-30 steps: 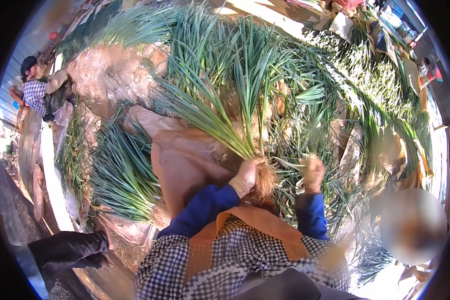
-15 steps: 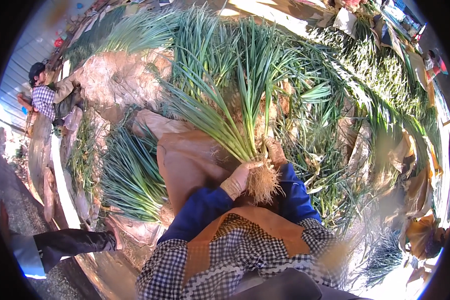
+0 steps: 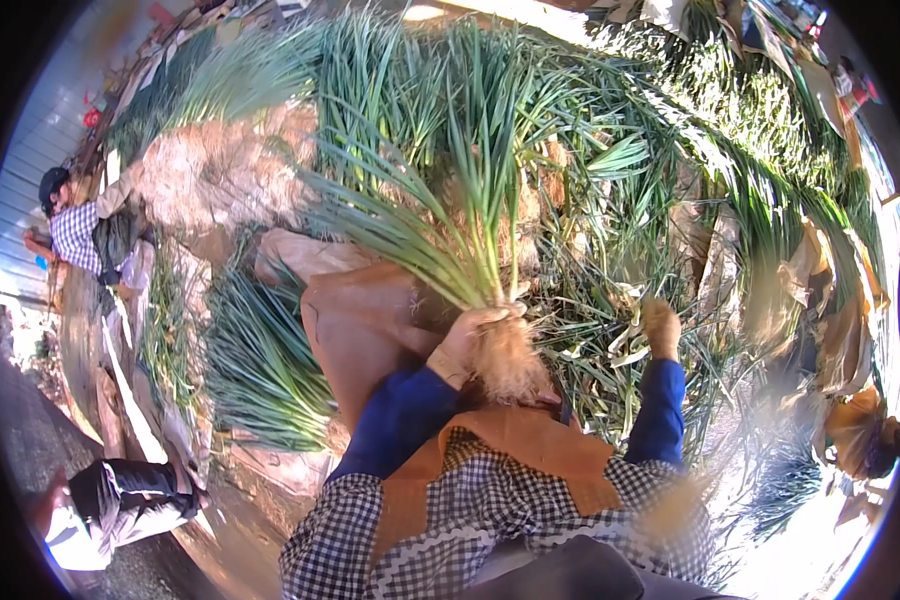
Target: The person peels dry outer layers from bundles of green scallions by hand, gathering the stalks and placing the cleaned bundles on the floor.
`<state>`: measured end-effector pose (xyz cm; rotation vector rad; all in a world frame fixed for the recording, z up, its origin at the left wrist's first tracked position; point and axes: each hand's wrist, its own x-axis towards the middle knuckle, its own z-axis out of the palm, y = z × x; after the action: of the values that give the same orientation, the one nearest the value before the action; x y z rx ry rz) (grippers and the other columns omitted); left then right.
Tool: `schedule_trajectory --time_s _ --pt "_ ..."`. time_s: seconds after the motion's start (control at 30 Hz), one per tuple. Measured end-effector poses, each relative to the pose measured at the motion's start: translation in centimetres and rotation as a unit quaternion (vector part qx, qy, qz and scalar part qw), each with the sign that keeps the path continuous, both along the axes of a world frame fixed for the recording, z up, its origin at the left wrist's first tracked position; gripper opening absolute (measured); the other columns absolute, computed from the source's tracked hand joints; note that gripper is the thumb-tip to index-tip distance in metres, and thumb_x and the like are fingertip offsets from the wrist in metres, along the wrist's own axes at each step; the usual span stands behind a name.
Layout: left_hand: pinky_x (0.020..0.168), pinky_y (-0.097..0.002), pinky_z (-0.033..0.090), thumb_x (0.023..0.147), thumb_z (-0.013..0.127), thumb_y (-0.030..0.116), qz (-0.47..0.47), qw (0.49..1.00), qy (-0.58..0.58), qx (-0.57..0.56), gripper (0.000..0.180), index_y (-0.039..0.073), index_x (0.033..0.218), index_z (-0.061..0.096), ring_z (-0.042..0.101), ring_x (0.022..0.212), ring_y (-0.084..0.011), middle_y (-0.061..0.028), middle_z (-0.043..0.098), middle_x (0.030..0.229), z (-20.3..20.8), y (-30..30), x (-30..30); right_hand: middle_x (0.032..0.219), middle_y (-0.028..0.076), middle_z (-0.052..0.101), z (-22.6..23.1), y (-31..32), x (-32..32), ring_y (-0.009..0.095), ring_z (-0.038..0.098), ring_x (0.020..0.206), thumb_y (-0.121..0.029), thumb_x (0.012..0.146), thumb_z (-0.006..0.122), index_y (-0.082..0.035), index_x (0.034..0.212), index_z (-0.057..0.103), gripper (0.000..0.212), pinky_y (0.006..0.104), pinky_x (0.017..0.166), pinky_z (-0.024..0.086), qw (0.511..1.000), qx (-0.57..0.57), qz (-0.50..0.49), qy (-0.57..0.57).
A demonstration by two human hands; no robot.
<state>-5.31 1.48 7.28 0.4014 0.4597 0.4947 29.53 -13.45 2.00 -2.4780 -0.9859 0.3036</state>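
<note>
My left hand point(image 3: 464, 343) is wrapped round a bunch of green onions point(image 3: 478, 262), just above its mass of pale, stringy roots point(image 3: 511, 362). The long leaves fan up and to the left, away from my body. Off to the right, apart from the bunch, my right hand point(image 3: 661, 328) hovers over or touches loose leaves and pale, dry scraps point(image 3: 625, 335). Its fingers are smeared and partly hidden, so whether they hold anything does not show.
More green onions point(image 3: 370, 95) lie in a long row ahead, with a root pile point(image 3: 225, 170) at left. A separate heap point(image 3: 265, 360) lies beside my brown-covered leg point(image 3: 355, 315). One person point(image 3: 75, 225) works at far left; another person's leg point(image 3: 145, 490) shows at lower left.
My right hand has let go of the bunch's root end and moved right to the loose leaves. My left hand keeps its hold. At lower left the other person's leg has shifted.
</note>
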Motion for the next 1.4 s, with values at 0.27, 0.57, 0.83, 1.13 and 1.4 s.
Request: schedule_trajectory --time_s 0.27,0.57,0.83,1.13,1.4 --pt "0.064 -0.0376 0.049 0.072 0.059 0.008 -0.001 0.925 -0.378 0.041 0.058 0.007 0.126 0.038 0.053 0.073 -0.0171 -0.0053 0.049 0.089 11.3 3.3 -5.6 0.078 0.015 0.063 -1.9 18.2 -12.6 0.022 0.061 0.066 -0.040 0.084 0.053 -0.007 0.094 0.063 0.036 0.0342 0.065 0.047 0.947 0.063 0.163 0.268" --pt "0.077 -0.0373 0.047 0.071 0.059 0.010 0.166 0.979 -0.108 0.049 0.050 0.004 0.119 0.043 0.053 0.080 -0.0199 -0.0074 0.052 0.091 5.0 3.2 -4.8 0.092 0.018 0.062 -0.6 32.6 -13.3 0.030 0.059 0.086 -0.042 0.075 0.063 -0.007 0.104 0.059 0.046 0.0394 0.076 0.047 0.996 0.012 0.087 0.013" --pt "0.075 -0.0340 0.052 0.080 0.055 0.005 0.133 0.987 -0.016 -0.085 0.018 0.000 0.097 0.057 0.061 0.079 -0.0184 -0.0082 0.061 0.089 0.8 1.2 -1.1 0.074 0.010 0.061 4.3 17.8 -10.5 0.017 0.058 0.069 -0.024 0.082 0.059 0.000 0.091 0.062 0.025 0.0301 0.061 0.045 0.891 0.173 0.244 0.341" --pt "0.074 -0.0298 0.048 0.078 0.061 0.003 0.009 0.997 0.069 -0.022 0.023 0.001 0.101 0.059 0.059 0.083 -0.0159 -0.0058 0.062 0.091 -4.8 -2.2 4.5 0.082 0.012 0.065 4.1 9.5 -11.1 0.024 0.062 0.068 -0.027 0.084 0.057 -0.003 0.098 0.061 0.028 0.0347 0.060 0.049 0.969 0.060 0.215 0.106" --pt "0.078 -0.0269 0.046 0.080 0.059 0.004 0.116 0.989 0.087 0.037 0.025 0.000 0.104 0.059 0.056 0.087 -0.0137 -0.0046 0.060 0.094 -4.7 -2.2 4.8 0.085 0.016 0.063 4.2 18.0 -12.9 0.028 0.061 0.078 -0.034 0.088 0.050 0.001 0.098 0.059 0.038 0.0351 0.073 0.049 0.914 -0.028 0.354 0.197"
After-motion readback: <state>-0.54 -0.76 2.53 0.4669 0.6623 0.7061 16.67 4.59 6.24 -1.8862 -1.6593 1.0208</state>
